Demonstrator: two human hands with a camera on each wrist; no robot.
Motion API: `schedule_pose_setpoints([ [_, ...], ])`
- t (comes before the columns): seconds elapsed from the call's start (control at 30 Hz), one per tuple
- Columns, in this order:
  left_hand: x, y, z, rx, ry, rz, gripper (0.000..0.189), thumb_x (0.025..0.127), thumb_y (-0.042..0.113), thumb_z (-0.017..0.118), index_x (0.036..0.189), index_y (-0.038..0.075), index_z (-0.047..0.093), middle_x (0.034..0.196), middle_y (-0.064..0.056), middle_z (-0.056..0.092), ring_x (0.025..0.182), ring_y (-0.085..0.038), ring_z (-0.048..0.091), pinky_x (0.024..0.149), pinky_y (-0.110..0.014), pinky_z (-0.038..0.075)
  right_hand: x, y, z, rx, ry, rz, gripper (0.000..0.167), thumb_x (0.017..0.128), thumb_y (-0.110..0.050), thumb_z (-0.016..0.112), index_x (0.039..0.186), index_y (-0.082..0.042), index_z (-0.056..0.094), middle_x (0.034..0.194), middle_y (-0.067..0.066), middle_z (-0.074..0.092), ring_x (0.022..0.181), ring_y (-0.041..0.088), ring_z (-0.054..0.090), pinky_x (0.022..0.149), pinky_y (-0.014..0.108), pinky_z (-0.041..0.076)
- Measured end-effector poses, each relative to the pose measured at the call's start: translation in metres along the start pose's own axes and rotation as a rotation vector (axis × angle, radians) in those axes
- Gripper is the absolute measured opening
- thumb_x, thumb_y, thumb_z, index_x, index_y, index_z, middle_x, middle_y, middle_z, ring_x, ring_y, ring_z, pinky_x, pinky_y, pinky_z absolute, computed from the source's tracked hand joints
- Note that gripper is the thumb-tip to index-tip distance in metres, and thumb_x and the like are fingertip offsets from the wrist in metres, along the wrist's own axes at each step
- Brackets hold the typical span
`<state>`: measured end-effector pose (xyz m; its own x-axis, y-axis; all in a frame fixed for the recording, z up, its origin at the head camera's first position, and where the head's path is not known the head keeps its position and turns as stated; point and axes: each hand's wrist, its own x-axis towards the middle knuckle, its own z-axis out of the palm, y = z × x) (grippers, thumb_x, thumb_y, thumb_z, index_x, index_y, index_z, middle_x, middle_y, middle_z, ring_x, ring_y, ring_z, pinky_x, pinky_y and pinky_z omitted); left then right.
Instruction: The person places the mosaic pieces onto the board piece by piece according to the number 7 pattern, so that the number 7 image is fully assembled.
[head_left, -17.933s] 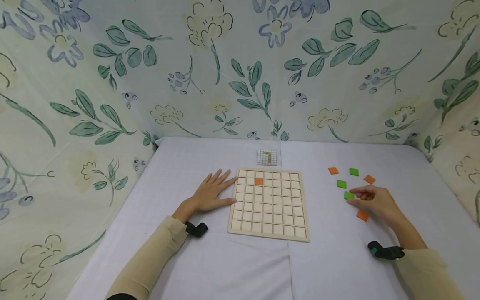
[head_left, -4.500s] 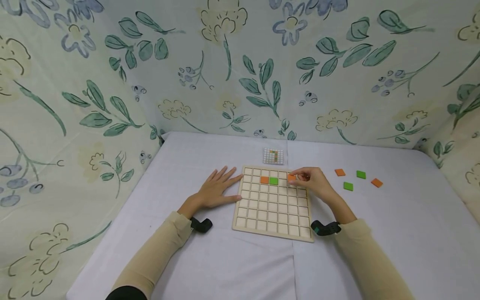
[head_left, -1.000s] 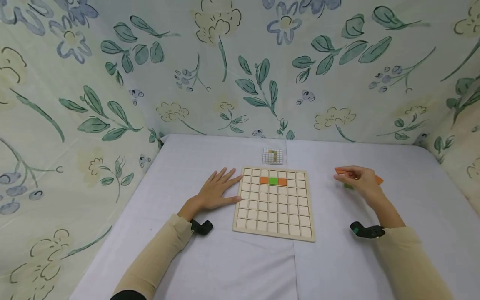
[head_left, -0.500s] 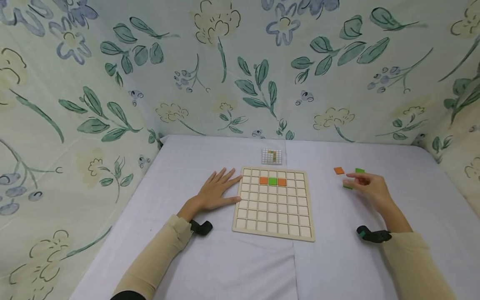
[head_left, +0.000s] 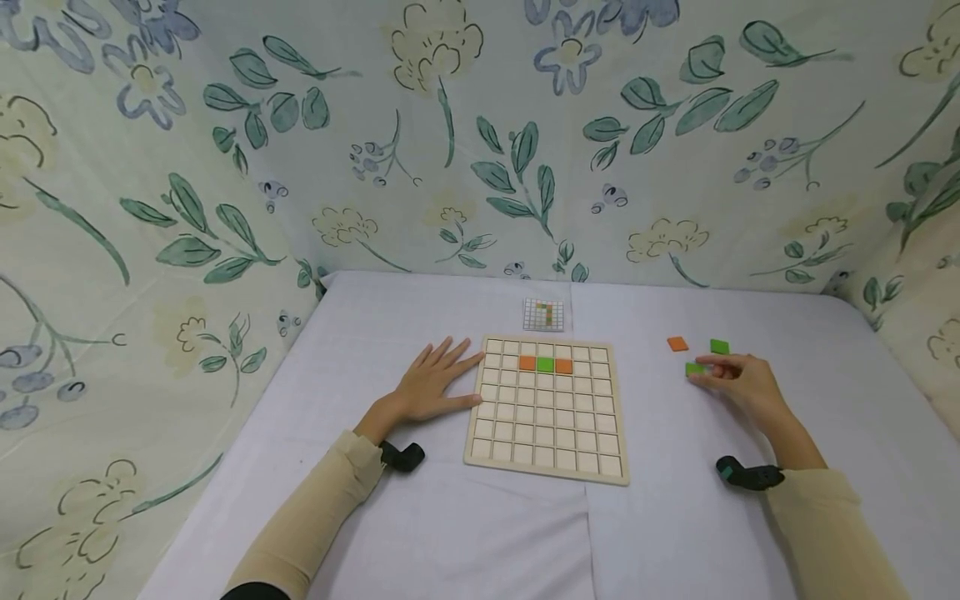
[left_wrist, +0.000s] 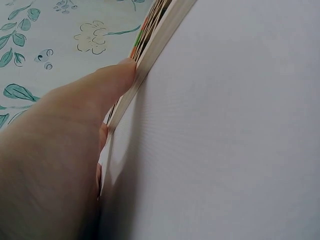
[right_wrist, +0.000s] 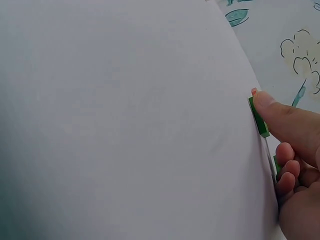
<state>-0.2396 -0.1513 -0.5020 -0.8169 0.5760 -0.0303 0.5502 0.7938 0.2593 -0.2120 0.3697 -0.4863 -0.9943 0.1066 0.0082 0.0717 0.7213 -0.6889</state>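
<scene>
A square wooden grid board (head_left: 537, 473) lies on the table. In its second row from the back sit an orange tile (head_left: 528, 363), a green tile (head_left: 546, 365) and another orange tile (head_left: 563, 367), side by side. My left hand (head_left: 429, 385) is spread flat on the cloth, its thumb and fingertips touching the board's left edge. To the right, my right hand (head_left: 746, 387) pinches a loose green tile (head_left: 693, 369) at its near right edge. In the right wrist view the thumb presses on that green tile (right_wrist: 258, 118), while the other fingers curl below.
Behind the pinched tile lie a loose orange tile (head_left: 677, 343) and a loose green tile (head_left: 719, 346). A small pattern card (head_left: 543, 315) with a coloured grid stands behind the board. White cloth (head_left: 450, 533) covers the table, and a floral curtain (head_left: 480, 150) hangs behind.
Earlier the board held one orange tile; a green and a second orange one have joined it. My right hand has since drawn back from the loose orange tile and taken hold of the green tile.
</scene>
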Motion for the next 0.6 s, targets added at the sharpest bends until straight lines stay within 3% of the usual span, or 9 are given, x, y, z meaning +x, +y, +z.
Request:
schedule_pose_setpoints([
  [0.6, 0.0001, -0.0001, 0.0009, 0.003, 0.001, -0.006, 0.084, 0.091, 0.078, 0.038, 0.160, 0.035, 0.017, 0.167, 0.001, 0.006, 0.152, -0.028, -0.003, 0.120, -0.051, -0.004, 0.0003, -0.0002, -0.0001, -0.052, 0.014, -0.084, 0.036, 0.086, -0.015, 0.080, 0.112, 0.009, 0.070, 0.079, 0.006, 0.048, 0.075, 0.018, 0.040, 0.057, 0.027, 0.031],
])
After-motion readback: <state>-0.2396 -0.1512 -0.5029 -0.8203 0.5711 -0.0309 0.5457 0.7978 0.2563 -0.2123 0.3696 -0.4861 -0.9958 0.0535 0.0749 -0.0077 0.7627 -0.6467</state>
